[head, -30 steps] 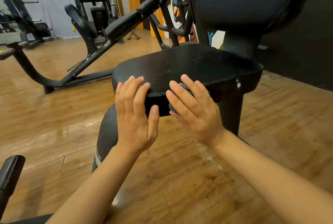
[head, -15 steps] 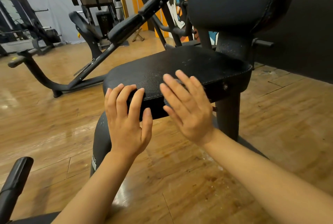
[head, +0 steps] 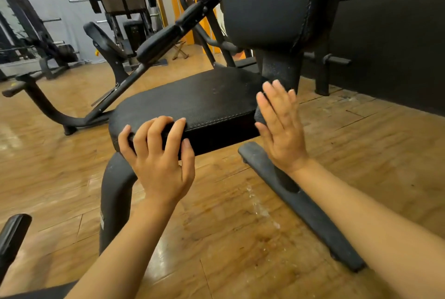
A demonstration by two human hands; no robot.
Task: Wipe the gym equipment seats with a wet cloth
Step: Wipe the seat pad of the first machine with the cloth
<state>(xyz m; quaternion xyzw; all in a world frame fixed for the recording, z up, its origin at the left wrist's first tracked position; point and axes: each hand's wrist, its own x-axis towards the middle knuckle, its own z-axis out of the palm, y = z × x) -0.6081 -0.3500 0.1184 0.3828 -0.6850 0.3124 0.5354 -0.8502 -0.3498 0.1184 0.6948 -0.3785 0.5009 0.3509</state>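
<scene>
The left hand (head: 159,159) sits at about seven o'clock of the seat pad (head: 192,98), fingers curled over its front edge and thumb against the front face, gripping the pad to brace it. The pad is a black, textured cushion whose long axis runs from eight o'clock towards two o'clock, ending under the upright backrest (head: 277,2). At its four o'clock corner the right hand (head: 280,127) stands with fingers straight and together, palm pressed flat against the side face. A dark bit of cloth (head: 259,115) shows between that palm and the pad. The right hand is the nearer to the unwiped side, so I judge the next stroke runs along that edge towards one o'clock, to the backrest post (head: 280,71).
</scene>
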